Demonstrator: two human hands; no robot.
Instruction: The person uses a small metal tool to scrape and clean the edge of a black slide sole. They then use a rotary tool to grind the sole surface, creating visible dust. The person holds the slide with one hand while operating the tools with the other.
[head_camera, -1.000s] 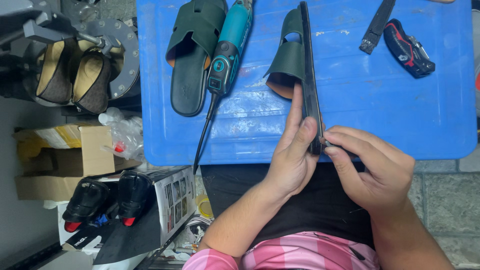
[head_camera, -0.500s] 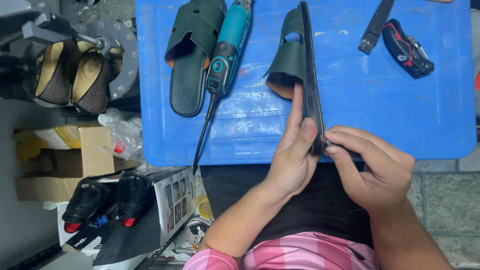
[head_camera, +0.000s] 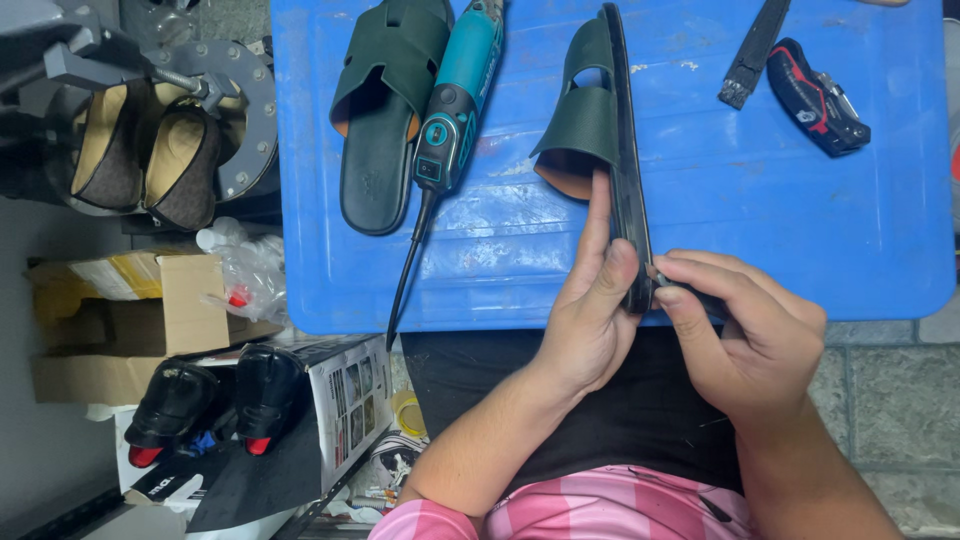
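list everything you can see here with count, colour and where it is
blue board: 1, blue, across the lap
sandal on edge: 1, dark green, held upright mid-board
flat sandal: 1, dark green, board's left part
power tool: 1, teal, between the sandals
utility knife: 1, black and red, board top right
tan shoes: 2, far left
black shoes: 2, lower left
left hand: steadies the sandal's sole
right hand: pinches a small tool at the sole's edge

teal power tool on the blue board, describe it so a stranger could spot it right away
Start at the big blue board. Near its left end a flat dark green sandal lies sole-down; the teal power tool lies just right of it, its black cord trailing off the near edge. It is the only teal thing there.
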